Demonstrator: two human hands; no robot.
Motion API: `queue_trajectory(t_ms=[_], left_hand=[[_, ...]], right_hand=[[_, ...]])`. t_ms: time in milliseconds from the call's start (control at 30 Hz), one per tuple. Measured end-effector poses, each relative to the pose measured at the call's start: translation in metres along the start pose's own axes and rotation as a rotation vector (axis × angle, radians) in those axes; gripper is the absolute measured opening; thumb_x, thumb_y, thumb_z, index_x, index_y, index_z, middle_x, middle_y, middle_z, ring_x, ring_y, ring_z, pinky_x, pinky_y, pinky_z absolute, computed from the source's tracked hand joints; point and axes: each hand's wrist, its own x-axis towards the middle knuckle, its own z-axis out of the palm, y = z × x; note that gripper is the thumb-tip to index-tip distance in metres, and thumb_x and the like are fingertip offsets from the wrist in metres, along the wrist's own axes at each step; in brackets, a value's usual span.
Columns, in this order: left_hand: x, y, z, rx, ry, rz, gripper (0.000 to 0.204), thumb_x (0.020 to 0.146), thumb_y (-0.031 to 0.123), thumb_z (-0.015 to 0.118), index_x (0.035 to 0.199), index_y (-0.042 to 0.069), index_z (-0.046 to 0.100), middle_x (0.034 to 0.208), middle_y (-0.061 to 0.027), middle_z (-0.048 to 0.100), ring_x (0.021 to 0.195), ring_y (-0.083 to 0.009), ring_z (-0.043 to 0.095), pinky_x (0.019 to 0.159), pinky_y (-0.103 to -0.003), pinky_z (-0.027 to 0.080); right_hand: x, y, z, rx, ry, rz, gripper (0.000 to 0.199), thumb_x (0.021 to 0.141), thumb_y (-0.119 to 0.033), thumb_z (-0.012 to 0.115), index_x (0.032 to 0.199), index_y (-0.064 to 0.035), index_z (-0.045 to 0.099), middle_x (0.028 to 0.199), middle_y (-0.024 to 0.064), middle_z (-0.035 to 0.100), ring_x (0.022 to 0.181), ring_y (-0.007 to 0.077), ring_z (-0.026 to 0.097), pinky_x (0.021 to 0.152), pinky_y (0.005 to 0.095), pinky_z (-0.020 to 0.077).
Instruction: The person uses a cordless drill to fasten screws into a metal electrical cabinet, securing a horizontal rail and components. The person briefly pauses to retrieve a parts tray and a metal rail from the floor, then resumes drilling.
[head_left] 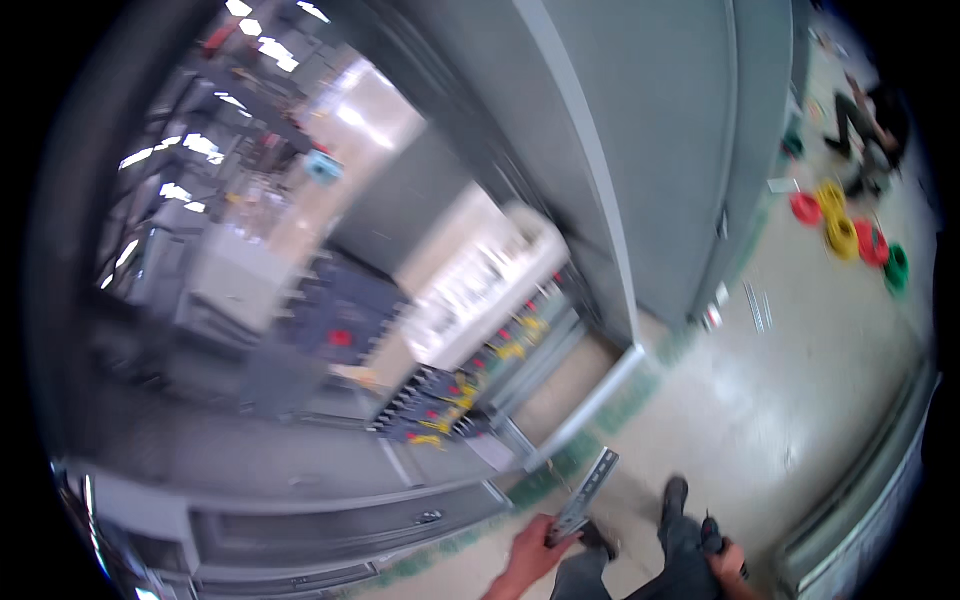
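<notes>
My left hand (pixel 533 557) is closed around the lower end of a slotted metal mounting rail (pixel 590 488), which tilts up and to the right in front of the cabinet frame. Low in the picture, my right hand (pixel 733 566) grips a dark handheld tool (pixel 711 535) with a narrow tip, perhaps a power screwdriver; blur hides its exact kind. To the left stands an open grey electrical cabinet (pixel 640 375). Inside it, a row of dark switching devices (pixel 440 400) with yellow and red parts sits below a white panel (pixel 480 290).
Wire coils in red, yellow (pixel 842 238) and green lie on the floor at the right. Beyond them another person (pixel 870 120) sits low. Thin metal strips (pixel 758 307) lie near the grey cabinet wall (pixel 670 130). A grey-edged structure (pixel 860 520) borders the lower right.
</notes>
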Motion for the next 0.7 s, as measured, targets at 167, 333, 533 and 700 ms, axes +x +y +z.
queue_trajectory(t_ms=[167,333,533,700], left_hand=[[-0.004,0.207,-0.250,0.329,0.678,0.565,0.028,0.070,0.012,0.081,0.085,0.008,0.057,0.078,-0.0082,0.055,0.068,-0.0264,0.054,0.058,-0.035,0.044],[-0.042,0.386,-0.436,0.498,1.235,0.627,0.024,0.089,0.020,0.070,0.088,0.001,0.055,0.066,-0.0058,0.044,0.061,-0.0147,0.044,0.056,-0.032,0.037],[-0.046,0.442,-0.618,0.834,1.060,0.328,0.046,0.095,0.043,0.061,0.107,-0.001,0.059,0.082,-0.0100,0.061,0.075,-0.0194,0.054,0.071,-0.036,0.045],[0.029,0.397,-0.649,0.714,0.625,0.111,0.044,0.100,0.037,0.054,0.122,-0.001,0.061,0.103,-0.0120,0.066,0.095,-0.0191,0.058,0.088,-0.033,0.045]], right_hand=[[0.025,-0.009,-0.026,0.108,-0.081,-0.125,0.046,0.082,-0.040,0.067,0.106,-0.0010,0.069,0.099,0.0264,0.069,0.098,0.0416,0.066,0.085,0.0472,0.0505],[0.039,-0.021,-0.069,0.167,-0.111,-0.251,0.046,0.079,-0.042,0.072,0.100,-0.0009,0.070,0.088,0.0223,0.071,0.085,0.0400,0.067,0.076,0.0467,0.0501],[0.073,0.005,-0.084,0.050,0.033,-0.097,0.054,0.061,-0.047,0.084,0.087,-0.0010,0.073,0.085,0.0203,0.072,0.084,0.0369,0.070,0.076,0.0457,0.0534],[0.078,0.017,-0.095,0.086,0.128,-0.026,0.050,0.064,-0.043,0.081,0.087,0.0001,0.073,0.085,0.0210,0.072,0.083,0.0365,0.070,0.075,0.0459,0.0527]])
